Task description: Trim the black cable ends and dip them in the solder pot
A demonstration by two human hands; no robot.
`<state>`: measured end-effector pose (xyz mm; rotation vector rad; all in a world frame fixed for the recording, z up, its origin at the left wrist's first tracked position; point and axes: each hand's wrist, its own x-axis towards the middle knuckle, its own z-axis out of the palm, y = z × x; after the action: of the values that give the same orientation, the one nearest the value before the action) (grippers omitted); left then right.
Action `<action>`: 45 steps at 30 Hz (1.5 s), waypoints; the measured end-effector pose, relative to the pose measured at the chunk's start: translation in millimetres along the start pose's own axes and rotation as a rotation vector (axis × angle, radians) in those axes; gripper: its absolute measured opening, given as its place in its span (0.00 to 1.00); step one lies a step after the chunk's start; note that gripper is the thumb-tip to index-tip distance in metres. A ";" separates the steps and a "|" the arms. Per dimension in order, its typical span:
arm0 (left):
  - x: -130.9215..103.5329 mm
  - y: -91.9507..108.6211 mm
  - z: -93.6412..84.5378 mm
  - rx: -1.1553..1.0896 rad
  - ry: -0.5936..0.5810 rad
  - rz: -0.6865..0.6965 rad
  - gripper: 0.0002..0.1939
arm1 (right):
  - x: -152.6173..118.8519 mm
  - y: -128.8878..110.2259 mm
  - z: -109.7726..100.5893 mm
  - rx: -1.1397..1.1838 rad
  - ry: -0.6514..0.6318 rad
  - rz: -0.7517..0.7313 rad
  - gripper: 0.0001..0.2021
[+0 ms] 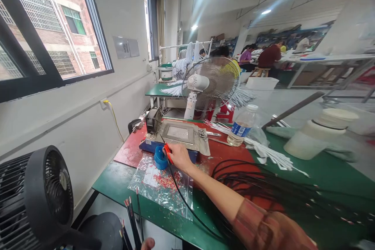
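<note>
My right hand (179, 157) is closed around a red-handled tool (167, 151) with a thin dark tip; its exact kind is hard to make out. A black cable (183, 199) runs from by these fingers down to the table's near edge. Just left of the hand stands a small blue cup (160, 159), and behind it a blue-based heating unit (178, 133) with a metal plate on top. Only the fingertips of my left hand (148, 243) show at the bottom edge, beside upright black cables (133, 218) with red and bare ends, which the hand appears to grip.
Red and yellow wire scraps (168, 181) lie on a plastic sheet (175, 203). Black cables (263, 183) spread over the right side. A water bottle (240, 127), a white jar (318, 134) and a pedestal fan (211, 82) stand beyond. A black fan (43, 191) is at left.
</note>
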<state>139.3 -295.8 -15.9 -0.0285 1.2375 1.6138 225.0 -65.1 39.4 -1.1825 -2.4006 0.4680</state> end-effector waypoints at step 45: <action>77.5 98.1 147.8 0.361 -0.214 0.563 0.19 | 67.1 54.3 -84.5 -0.304 0.036 0.144 0.16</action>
<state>111.9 -128.0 76.6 0.7591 1.4240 1.7716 267.0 29.9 100.9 -1.4856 -2.4249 0.1228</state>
